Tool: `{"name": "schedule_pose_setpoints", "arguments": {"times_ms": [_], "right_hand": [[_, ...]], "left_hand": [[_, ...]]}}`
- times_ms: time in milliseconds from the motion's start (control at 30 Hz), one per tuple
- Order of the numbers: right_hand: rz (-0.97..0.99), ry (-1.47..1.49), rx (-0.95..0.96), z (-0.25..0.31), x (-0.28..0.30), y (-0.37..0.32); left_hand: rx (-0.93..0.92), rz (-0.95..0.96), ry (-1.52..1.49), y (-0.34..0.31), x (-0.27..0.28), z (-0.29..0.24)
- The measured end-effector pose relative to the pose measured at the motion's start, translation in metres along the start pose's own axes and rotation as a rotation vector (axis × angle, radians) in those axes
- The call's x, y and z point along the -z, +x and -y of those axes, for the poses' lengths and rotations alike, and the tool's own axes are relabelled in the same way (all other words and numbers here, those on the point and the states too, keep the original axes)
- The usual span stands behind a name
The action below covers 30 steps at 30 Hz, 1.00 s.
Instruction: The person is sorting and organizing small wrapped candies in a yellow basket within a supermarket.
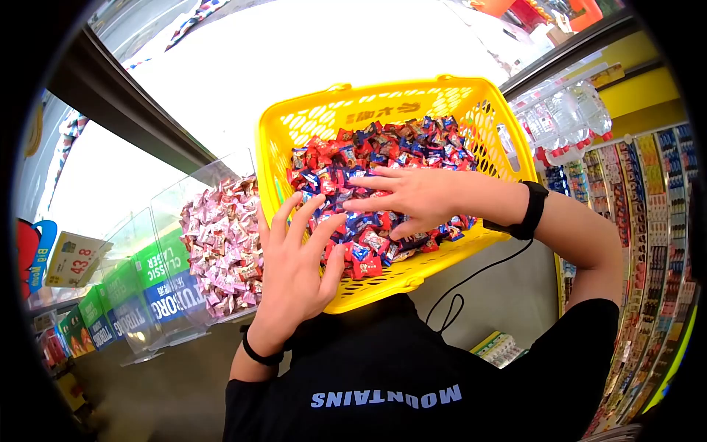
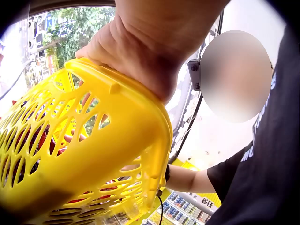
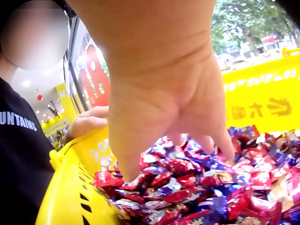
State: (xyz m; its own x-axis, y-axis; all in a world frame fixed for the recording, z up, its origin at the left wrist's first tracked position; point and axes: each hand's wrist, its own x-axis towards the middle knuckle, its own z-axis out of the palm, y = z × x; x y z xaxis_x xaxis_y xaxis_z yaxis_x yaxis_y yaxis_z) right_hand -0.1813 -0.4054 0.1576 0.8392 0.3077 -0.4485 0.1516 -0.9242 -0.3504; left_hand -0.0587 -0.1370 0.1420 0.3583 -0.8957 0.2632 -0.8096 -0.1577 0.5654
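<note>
A yellow plastic basket [image 1: 309,103] with openwork walls holds a heap of red and blue wrapped candies [image 1: 368,151]. My left hand [image 1: 294,269] lies across the basket's near left side with fingers spread. In the left wrist view its heel rests on the basket rim [image 2: 119,77]. Inside the basket, my right hand [image 1: 423,197] reaches over the heap from the right, fingers extended. The right wrist view shows its fingertips right at the wrapped candies [image 3: 178,190], palm above them.
Left of the basket, a clear bin of pink wrapped candies [image 1: 221,247] stands beside green and blue beer cartons [image 1: 162,269]. A price card [image 1: 76,259] is farther left. Bottled water [image 1: 563,118] and a packed shelf [image 1: 626,258] line the right. A black cord [image 1: 460,283] hangs below the right wrist.
</note>
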Motion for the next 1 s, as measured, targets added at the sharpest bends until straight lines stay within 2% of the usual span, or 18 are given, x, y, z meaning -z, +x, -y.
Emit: {"name": "schedule_pose_setpoints", "arguments": {"times_ms": [100,167,233,333,433,500,567,767,800,833,900,967,1000], "right_hand": [[-0.152,-0.202,-0.177,-0.025,-0.003,0.002],[-0.113,-0.264,-0.268,-0.043,-0.008,0.008],[-0.19,-0.298,-0.248,-0.066,-0.028,0.018],[-0.104,-0.242,-0.309,-0.069,-0.032,0.03],[-0.127,-0.258,-0.151,-0.073,-0.034,0.028],[-0.076,-0.199,-0.053,-0.071,-0.031,0.02],[0.072,-0.196,0.007,-0.061,-0.024,0.017],[0.063,-0.064,0.206,-0.039,-0.014,0.008],[-0.011,0.067,0.21,-0.047,-0.013,0.006],[-0.063,0.126,0.144,-0.048,-0.004,0.002],[-0.255,-0.018,0.074,-0.074,-0.006,-0.003],[-0.181,-0.139,-0.26,-0.097,-0.003,-0.006],[-0.16,-0.213,-0.369,-0.1,-0.008,-0.01]], "left_hand": [[-0.002,0.004,0.001,0.001,0.002,-0.002],[0.006,0.023,0.011,0.002,0.004,-0.004],[0.009,0.035,0.016,0.001,0.005,-0.004],[0.006,0.032,0.018,0.002,0.006,-0.004],[0.012,0.029,0.02,0.001,0.005,-0.004],[0.013,0.027,0.021,0.001,0.004,-0.003],[0.015,0.026,0.016,0.001,0.004,-0.003],[0.009,0.006,0.001,0.003,0.003,-0.001],[0.003,-0.004,-0.007,0.002,0.002,-0.001],[0.008,0.007,0.001,0.002,0.003,-0.002],[0.017,0.03,0.016,0.002,0.005,-0.004],[0.026,0.031,0.002,0.002,0.004,-0.004],[0.027,0.031,-0.003,0.002,0.004,-0.004]]}}
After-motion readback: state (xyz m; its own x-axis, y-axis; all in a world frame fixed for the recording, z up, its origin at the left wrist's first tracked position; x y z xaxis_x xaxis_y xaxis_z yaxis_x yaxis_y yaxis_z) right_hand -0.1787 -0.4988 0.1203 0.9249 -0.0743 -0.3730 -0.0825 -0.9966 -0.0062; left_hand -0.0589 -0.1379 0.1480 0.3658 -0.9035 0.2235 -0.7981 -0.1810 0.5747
